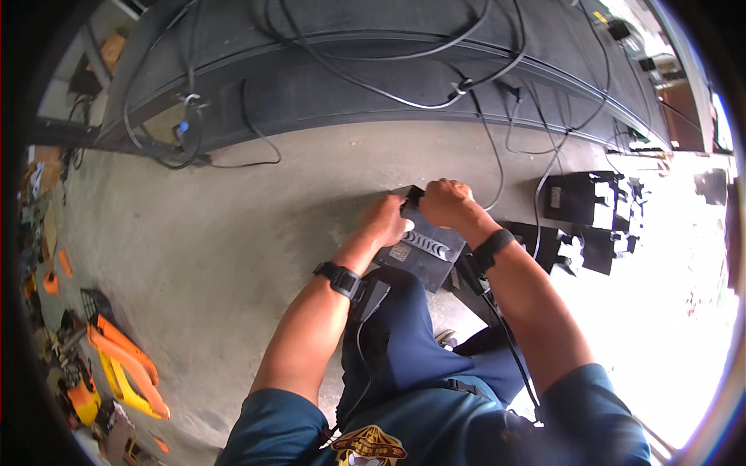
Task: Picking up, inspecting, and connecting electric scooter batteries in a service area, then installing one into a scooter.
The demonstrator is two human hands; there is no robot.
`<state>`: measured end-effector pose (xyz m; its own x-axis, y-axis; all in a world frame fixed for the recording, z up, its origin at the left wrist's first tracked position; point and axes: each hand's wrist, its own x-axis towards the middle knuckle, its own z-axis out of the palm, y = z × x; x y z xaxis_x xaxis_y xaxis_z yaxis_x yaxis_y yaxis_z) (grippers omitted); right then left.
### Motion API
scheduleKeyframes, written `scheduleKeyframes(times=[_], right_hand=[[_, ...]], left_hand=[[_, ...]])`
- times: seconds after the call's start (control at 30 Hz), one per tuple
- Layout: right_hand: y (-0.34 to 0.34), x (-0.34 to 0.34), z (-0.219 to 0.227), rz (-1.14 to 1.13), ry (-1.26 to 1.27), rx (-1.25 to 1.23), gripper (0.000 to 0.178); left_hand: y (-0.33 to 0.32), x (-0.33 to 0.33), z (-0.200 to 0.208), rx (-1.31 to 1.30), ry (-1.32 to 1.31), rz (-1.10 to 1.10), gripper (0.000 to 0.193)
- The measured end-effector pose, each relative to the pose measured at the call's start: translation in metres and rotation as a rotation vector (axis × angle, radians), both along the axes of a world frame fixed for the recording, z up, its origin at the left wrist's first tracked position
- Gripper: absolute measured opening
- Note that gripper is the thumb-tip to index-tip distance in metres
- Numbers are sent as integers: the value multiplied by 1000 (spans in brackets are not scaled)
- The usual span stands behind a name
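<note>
the left hand [386, 220] curls partly closed on the black box [427, 273], probably steadying it; the right hand [449, 203] bends at its far end, grip hidden. the box sits beneath both hands, by the knee [398, 286], likely for bracing.

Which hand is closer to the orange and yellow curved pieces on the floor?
Left. The left hand, at the left side of the black box, is ahead and right of those curved pieces; the right hand, at the box's far edge, is farther right.
</note>
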<state>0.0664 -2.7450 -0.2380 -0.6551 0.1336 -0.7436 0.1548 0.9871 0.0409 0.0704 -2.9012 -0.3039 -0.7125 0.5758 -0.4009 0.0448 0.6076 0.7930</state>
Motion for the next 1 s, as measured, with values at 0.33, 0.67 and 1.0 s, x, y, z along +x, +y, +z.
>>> scheduleKeyframes(times=[0.33,0.67,1.0], right_hand=[[16,-2,7,76,-22,-42,28],[1,-16,30,52,484,-374,44],[14,41,38,-273,691,-633,52]], left_hand=[[4,-5,5,-78,-36,-61,55],[-1,-5,15,244,114,233,59],[-3,-64,47,685,-167,581,24]])
